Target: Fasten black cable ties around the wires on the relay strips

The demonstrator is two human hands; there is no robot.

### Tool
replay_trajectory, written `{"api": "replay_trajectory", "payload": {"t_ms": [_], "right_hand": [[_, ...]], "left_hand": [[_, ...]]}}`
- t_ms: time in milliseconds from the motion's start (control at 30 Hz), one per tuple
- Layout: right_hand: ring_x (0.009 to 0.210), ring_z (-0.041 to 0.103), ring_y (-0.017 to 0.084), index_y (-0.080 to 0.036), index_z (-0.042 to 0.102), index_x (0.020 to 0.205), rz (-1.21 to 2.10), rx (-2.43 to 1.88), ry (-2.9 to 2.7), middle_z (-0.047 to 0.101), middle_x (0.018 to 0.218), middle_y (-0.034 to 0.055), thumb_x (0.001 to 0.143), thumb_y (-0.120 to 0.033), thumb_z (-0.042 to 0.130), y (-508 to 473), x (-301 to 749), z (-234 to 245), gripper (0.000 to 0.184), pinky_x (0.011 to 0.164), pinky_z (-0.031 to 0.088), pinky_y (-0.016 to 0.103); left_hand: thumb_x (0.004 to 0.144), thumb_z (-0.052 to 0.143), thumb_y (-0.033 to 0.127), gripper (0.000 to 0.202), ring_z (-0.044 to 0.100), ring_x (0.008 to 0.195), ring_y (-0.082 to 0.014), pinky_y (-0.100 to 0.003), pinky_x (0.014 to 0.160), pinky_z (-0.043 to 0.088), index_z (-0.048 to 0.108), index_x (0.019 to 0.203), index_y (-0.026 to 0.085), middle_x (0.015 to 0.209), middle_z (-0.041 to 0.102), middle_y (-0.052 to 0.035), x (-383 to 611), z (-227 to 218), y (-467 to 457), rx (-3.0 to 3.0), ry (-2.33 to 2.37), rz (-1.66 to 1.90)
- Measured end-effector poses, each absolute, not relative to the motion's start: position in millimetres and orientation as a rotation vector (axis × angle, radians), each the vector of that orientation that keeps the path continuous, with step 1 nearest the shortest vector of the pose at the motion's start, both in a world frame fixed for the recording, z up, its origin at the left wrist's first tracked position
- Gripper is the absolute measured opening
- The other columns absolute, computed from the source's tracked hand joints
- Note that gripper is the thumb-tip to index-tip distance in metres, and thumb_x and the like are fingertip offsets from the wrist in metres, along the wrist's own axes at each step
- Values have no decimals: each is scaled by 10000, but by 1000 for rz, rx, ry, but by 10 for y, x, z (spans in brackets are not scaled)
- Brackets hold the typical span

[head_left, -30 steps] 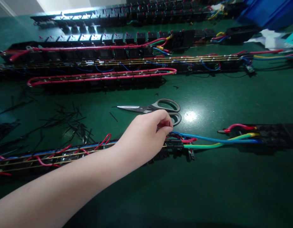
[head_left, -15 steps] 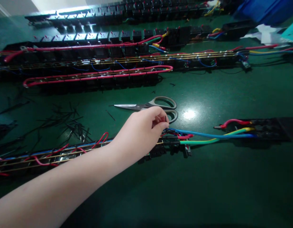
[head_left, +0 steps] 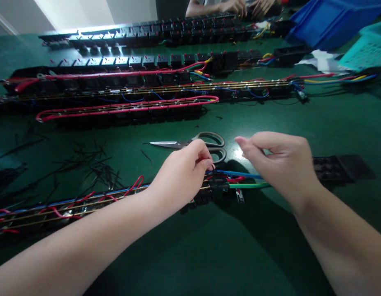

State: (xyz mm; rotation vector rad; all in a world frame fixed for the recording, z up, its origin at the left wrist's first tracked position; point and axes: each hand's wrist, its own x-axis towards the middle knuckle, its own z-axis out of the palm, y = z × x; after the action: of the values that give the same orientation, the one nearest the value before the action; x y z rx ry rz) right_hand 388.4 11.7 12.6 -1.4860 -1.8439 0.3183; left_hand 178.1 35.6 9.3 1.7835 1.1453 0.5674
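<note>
My left hand point(head_left: 184, 176) is closed in a pinch at the right end of a black wired socket strip point(head_left: 219, 185). Whatever lies between its fingertips is too small and dark to make out. My right hand point(head_left: 279, 164) hovers above the blue wire point(head_left: 240, 174) and green wire point(head_left: 249, 186), fingers curled and thumb against the forefinger, with nothing visible in it. Just behind my left hand lies a pair of scissors point(head_left: 172, 144), its grey handles partly covered by my fingers. Red wires point(head_left: 136, 183) loop up from the strip to the left.
Black thin offcuts point(head_left: 98, 172) are scattered at left. Several more wired strips point(head_left: 131, 109) lie across the green table point(head_left: 190, 255). A blue bin point(head_left: 326, 24) and a turquoise basket point(head_left: 363, 51) stand at the back right. Another person's hands point(head_left: 246, 8) show at the far edge.
My right hand has come into view from the right, over the wires. My left hand keeps its pinch at the strip's end. The view has tilted up slightly, showing the other person's hands.
</note>
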Motion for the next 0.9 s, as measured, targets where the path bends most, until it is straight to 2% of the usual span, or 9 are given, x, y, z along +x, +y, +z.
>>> {"api": "replay_trajectory", "payload": {"t_ms": [67,167,233,400,500,633,733,833,900], "right_hand": [[717,605,186,-237,517,617,322,-1488,-1919,646,733,18,908,-320,670,214,3884,34,339,692,447,337],[975,706,254,-257,673,904,337,-1472,-2073,763,1042,57,904,-276,638,291,3891,-80,39,869,533,389],[1044,718,265,-245,709,1063,331,-1473,-2184,776,1124,72,920,-271,609,315,3882,-119,177,924,547,404],[1164,692,253,-209,698,1245,332,-1573,-2378,749,1264,92,927,-223,581,378,3808,-133,340,982,537,377],[1122,692,273,-198,723,1200,292,-1647,-2427,761,1206,113,903,-210,593,414,3772,-112,324,953,521,393],[898,694,277,-195,749,936,172,-1829,-2441,768,958,104,838,-225,608,407,3758,-54,175,767,471,378],[799,658,283,-181,702,840,32,-1986,-2363,724,831,108,782,-252,609,374,3779,-17,131,698,411,382],[805,634,296,-179,665,855,-99,-2091,-2250,711,855,129,772,-272,588,350,3849,-11,146,691,394,388],[813,621,290,-191,641,862,-144,-2132,-2153,708,885,131,763,-275,597,342,3925,-12,138,681,391,382]], "left_hand": [[947,550,120,158,693,850,-151,-273,731,472,557,833,230,873,755,39,1783,107,353,1797,1144,553],[942,516,77,189,691,860,-148,-265,737,463,530,832,230,873,749,37,1777,125,351,1807,1131,532],[934,501,51,208,683,864,-143,-255,738,455,518,829,229,878,742,36,1771,127,353,1826,1114,536],[946,511,86,170,642,810,-144,-254,709,420,530,861,231,859,715,29,1778,109,350,1901,1118,514],[944,546,129,120,621,790,-147,-259,692,399,570,896,236,841,690,31,1788,100,332,1967,1104,526],[933,568,151,96,635,792,-132,-248,697,404,595,895,236,846,693,41,1783,97,308,1966,1056,587],[925,586,174,73,642,766,-131,-244,673,405,605,903,241,820,701,47,1774,101,303,1923,1091,581],[947,567,205,58,664,761,-147,-253,651,406,595,919,248,817,725,42,1769,115,309,1899,1134,548],[963,538,200,69,695,817,-168,-269,688,438,566,917,243,859,751,25,1768,130,315,1881,1153,518]]}}
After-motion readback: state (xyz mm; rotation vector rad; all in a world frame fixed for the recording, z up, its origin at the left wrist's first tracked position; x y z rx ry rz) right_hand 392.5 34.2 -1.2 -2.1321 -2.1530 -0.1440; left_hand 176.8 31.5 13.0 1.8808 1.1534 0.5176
